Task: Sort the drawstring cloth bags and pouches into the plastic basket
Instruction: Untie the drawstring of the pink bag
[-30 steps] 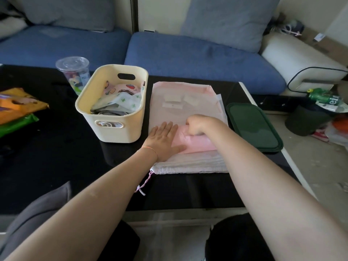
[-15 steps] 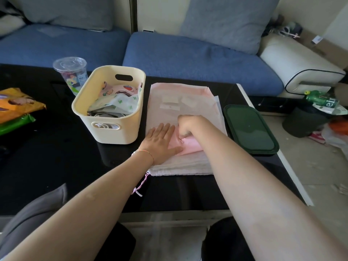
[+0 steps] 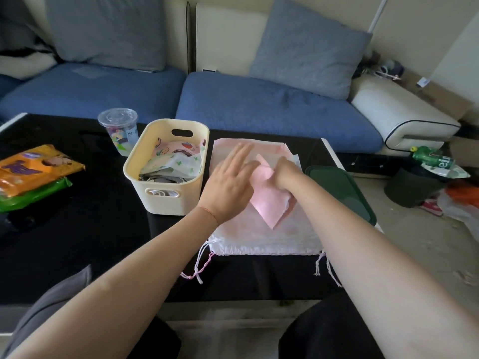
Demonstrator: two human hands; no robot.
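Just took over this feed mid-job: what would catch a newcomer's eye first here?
Both hands meet at table centre: the right hand pinches a small pink pouch lifted over a large pale drawstring bag, the left hand open beside it. Just left stands the cream plastic basket, already holding patterned bags.

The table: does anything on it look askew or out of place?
Only slightly: the small pink pouch sits cornerwise on the flat white bag, pinched by the right hand. The green lid overhangs the table edge.
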